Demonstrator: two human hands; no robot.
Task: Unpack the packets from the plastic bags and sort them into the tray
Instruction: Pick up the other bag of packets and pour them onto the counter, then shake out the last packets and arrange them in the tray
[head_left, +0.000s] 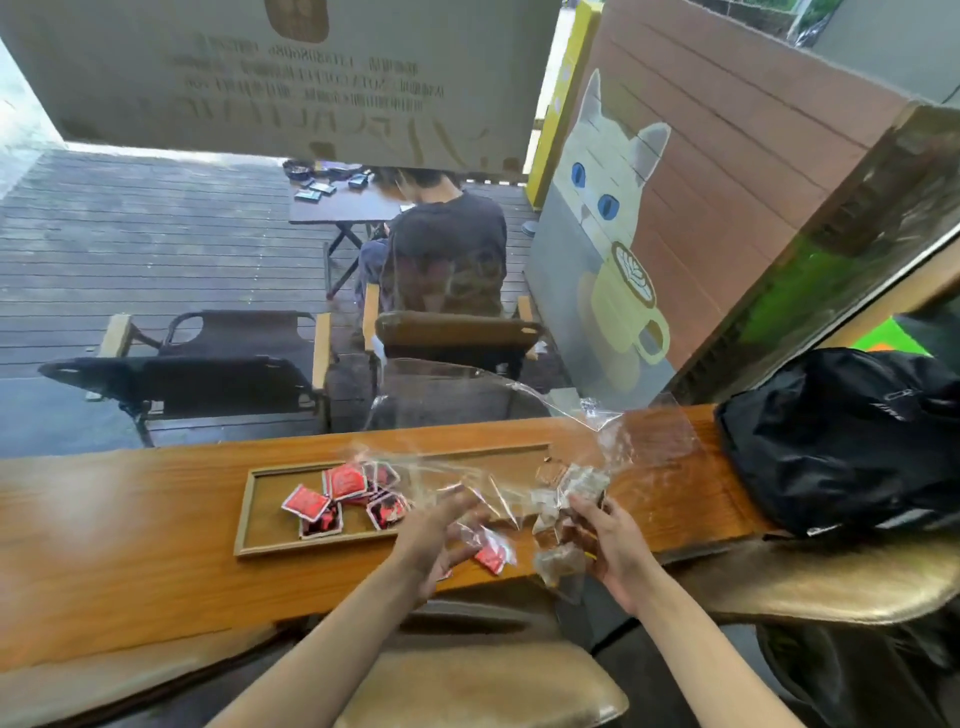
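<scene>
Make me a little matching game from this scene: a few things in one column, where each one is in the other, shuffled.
Things:
1. red square packets
2. black fabric backpack
3. clear bag of brownish packets
4. single red packet in clear plastic

Places:
A. in the right hand's grip
B. at the counter's right end
C. in the wooden rectangular tray
D. at the left hand's fingertips, outside the tray

Pairs: 1-C, 2-B, 3-A, 4-D
</scene>
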